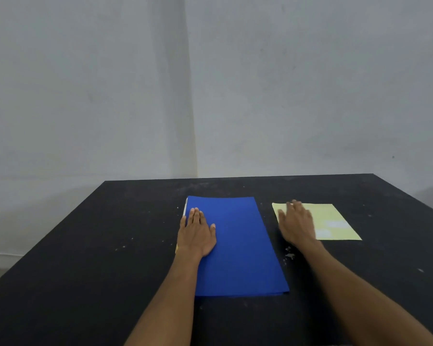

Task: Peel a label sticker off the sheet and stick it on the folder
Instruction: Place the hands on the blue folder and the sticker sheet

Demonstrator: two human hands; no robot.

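A blue folder [238, 245] lies flat in the middle of the black table [85, 270]. My left hand [197, 232] rests palm down on the folder's left edge, fingers together, holding nothing. To the right lies a pale yellow sticker sheet [333, 218] with two white label stickers [336, 224] on it. My right hand [296, 222] is blurred over the sheet's left part, fingers spread, covering that side. Nothing is gripped in it.
The table's far edge meets a grey wall [210, 83]. White specks and scraps [289, 254] dot the dark surface between the folder and the sheet. The right table edge slants past the sheet.
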